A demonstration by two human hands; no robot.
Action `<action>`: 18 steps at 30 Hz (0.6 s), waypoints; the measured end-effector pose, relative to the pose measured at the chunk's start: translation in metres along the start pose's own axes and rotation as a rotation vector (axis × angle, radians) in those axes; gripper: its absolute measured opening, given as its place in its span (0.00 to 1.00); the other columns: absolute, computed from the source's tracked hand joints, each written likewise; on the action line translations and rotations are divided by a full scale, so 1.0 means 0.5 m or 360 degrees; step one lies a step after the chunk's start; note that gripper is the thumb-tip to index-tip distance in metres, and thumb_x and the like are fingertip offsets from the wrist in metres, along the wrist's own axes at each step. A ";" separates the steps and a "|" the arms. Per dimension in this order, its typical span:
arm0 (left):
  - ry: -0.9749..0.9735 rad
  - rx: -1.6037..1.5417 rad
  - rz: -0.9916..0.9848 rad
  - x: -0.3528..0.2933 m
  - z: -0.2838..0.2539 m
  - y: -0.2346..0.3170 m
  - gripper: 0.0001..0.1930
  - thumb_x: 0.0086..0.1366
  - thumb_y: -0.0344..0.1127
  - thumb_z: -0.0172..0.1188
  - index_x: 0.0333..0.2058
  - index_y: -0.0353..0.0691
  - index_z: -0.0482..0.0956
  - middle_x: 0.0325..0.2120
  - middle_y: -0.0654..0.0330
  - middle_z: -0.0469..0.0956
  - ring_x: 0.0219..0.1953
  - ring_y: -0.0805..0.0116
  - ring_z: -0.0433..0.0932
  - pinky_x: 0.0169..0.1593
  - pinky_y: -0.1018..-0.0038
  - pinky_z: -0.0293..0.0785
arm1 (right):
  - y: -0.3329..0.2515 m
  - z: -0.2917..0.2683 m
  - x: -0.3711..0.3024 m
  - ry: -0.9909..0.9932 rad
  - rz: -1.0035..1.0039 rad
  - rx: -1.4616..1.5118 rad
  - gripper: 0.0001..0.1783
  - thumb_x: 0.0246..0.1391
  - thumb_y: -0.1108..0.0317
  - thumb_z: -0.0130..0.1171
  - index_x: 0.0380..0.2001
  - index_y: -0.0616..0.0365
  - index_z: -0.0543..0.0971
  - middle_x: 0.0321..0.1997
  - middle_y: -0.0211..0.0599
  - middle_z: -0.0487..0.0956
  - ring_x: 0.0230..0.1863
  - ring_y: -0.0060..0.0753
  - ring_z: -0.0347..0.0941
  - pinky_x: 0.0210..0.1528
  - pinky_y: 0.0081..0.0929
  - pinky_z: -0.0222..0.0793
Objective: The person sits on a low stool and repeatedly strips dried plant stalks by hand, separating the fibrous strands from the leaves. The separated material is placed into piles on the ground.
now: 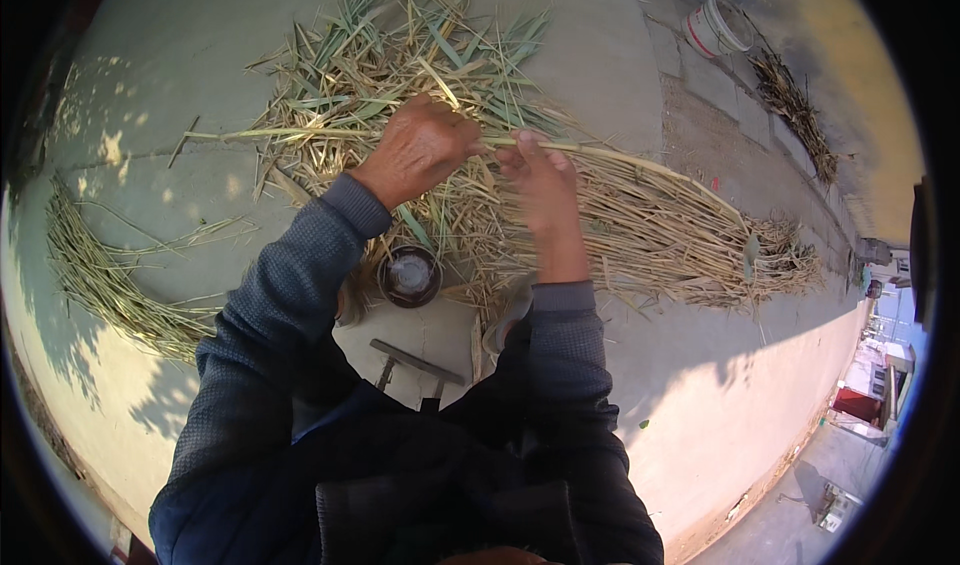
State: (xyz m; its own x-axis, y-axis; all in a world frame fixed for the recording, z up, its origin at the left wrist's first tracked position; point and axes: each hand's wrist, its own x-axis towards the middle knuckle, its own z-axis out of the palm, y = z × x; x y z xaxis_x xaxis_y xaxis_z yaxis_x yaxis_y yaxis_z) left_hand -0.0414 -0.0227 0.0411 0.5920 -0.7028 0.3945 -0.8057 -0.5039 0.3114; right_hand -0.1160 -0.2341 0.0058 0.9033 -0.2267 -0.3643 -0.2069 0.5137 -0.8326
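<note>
A long pale green-yellow reed stalk point(235, 135) runs crosswise in front of me, passing through both hands. My left hand point(422, 148) is closed, knuckles up, at the stalk's middle. Just to its right, my right hand point(542, 170) pinches the same stalk between thumb and fingers; it is slightly blurred. Under and beyond the hands lies a loose heap of dry and green leaves point(350, 80). A thick bundle of straw-coloured stalks point(670, 230) spreads rightward from the heap.
A curved pile of thin greenish stalks point(90, 285) lies at left. Close to my feet are a dark round container point(410, 276) and a T-shaped tool point(418, 359). A white bucket point(718, 25) and dark twigs point(795, 110) lie far right.
</note>
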 end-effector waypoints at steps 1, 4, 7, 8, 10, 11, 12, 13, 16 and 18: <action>-0.0057 -0.0008 -0.0003 0.000 -0.002 0.000 0.12 0.64 0.43 0.67 0.33 0.40 0.82 0.27 0.57 0.82 0.31 0.55 0.79 0.43 0.60 0.70 | 0.000 -0.001 -0.001 -0.0089 0.0001 0.0028 0.16 0.64 0.61 0.67 0.47 0.63 0.83 0.40 0.37 0.84 0.38 0.29 0.83 0.39 0.23 0.78; -0.0195 -0.0112 -0.0156 -0.006 -0.032 -0.030 0.10 0.61 0.41 0.68 0.30 0.41 0.81 0.26 0.57 0.82 0.30 0.54 0.80 0.42 0.61 0.70 | -0.028 -0.036 0.002 0.0011 -0.0048 0.0201 0.15 0.65 0.63 0.66 0.49 0.63 0.81 0.45 0.40 0.85 0.42 0.29 0.82 0.42 0.25 0.78; -0.0210 -0.0267 -0.0229 -0.011 -0.046 -0.047 0.09 0.61 0.39 0.69 0.30 0.40 0.82 0.24 0.56 0.81 0.29 0.53 0.80 0.38 0.60 0.72 | -0.063 -0.075 0.004 -0.0037 -0.0199 0.0237 0.18 0.66 0.65 0.64 0.53 0.63 0.77 0.50 0.42 0.83 0.47 0.33 0.80 0.48 0.28 0.77; -0.0196 -0.0339 -0.0227 -0.011 -0.043 -0.044 0.10 0.61 0.40 0.69 0.31 0.40 0.82 0.24 0.56 0.81 0.29 0.53 0.80 0.37 0.59 0.72 | -0.066 -0.077 0.003 -0.0050 -0.0213 0.0210 0.17 0.66 0.65 0.64 0.53 0.63 0.77 0.50 0.42 0.83 0.47 0.33 0.80 0.48 0.28 0.77; -0.0108 -0.0558 -0.0168 0.000 -0.020 -0.021 0.11 0.63 0.40 0.69 0.33 0.38 0.83 0.22 0.55 0.80 0.28 0.54 0.79 0.34 0.60 0.72 | -0.060 -0.068 -0.002 -0.0083 -0.0195 0.0186 0.17 0.65 0.64 0.64 0.52 0.62 0.77 0.51 0.42 0.83 0.48 0.33 0.81 0.48 0.29 0.78; -0.0082 -0.0568 -0.0215 0.006 -0.006 -0.007 0.11 0.64 0.40 0.69 0.33 0.38 0.83 0.22 0.55 0.80 0.27 0.55 0.79 0.33 0.61 0.72 | -0.048 -0.054 -0.005 -0.0102 -0.0160 0.0189 0.17 0.65 0.64 0.65 0.52 0.61 0.77 0.51 0.43 0.83 0.48 0.33 0.81 0.48 0.29 0.78; -0.0035 -0.0594 -0.0251 0.012 0.009 0.008 0.11 0.64 0.40 0.69 0.33 0.38 0.83 0.22 0.56 0.80 0.26 0.56 0.79 0.32 0.62 0.72 | -0.040 -0.044 -0.010 -0.0203 -0.0108 0.0206 0.17 0.65 0.64 0.65 0.52 0.61 0.77 0.51 0.43 0.83 0.48 0.33 0.81 0.48 0.29 0.78; -0.0013 -0.0647 -0.0264 0.016 0.018 0.018 0.11 0.64 0.40 0.69 0.32 0.38 0.83 0.22 0.56 0.79 0.25 0.56 0.79 0.31 0.62 0.72 | -0.040 -0.039 -0.012 -0.0066 -0.0130 0.0210 0.16 0.65 0.63 0.65 0.51 0.61 0.78 0.49 0.43 0.84 0.47 0.32 0.82 0.46 0.28 0.78; 0.0141 -0.0613 -0.0177 0.024 0.034 0.023 0.11 0.65 0.40 0.69 0.31 0.38 0.83 0.21 0.56 0.79 0.24 0.57 0.79 0.29 0.63 0.72 | -0.036 -0.027 -0.012 -0.0009 -0.0211 0.0267 0.14 0.65 0.62 0.66 0.46 0.61 0.81 0.43 0.42 0.86 0.42 0.31 0.84 0.42 0.26 0.80; 0.0210 -0.0504 -0.0073 0.021 0.042 0.024 0.11 0.65 0.40 0.69 0.30 0.38 0.82 0.20 0.57 0.79 0.24 0.57 0.79 0.29 0.63 0.72 | -0.040 -0.029 -0.011 0.0103 -0.0139 0.0201 0.16 0.64 0.61 0.66 0.47 0.62 0.79 0.43 0.42 0.85 0.41 0.32 0.83 0.41 0.27 0.79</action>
State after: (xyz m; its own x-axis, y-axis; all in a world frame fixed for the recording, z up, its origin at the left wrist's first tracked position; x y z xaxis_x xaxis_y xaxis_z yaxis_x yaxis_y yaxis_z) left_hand -0.0455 -0.0468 0.0306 0.6417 -0.6015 0.4757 -0.7441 -0.3381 0.5762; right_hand -0.1222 -0.2554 0.0183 0.8888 -0.3255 -0.3225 -0.0763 0.5889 -0.8046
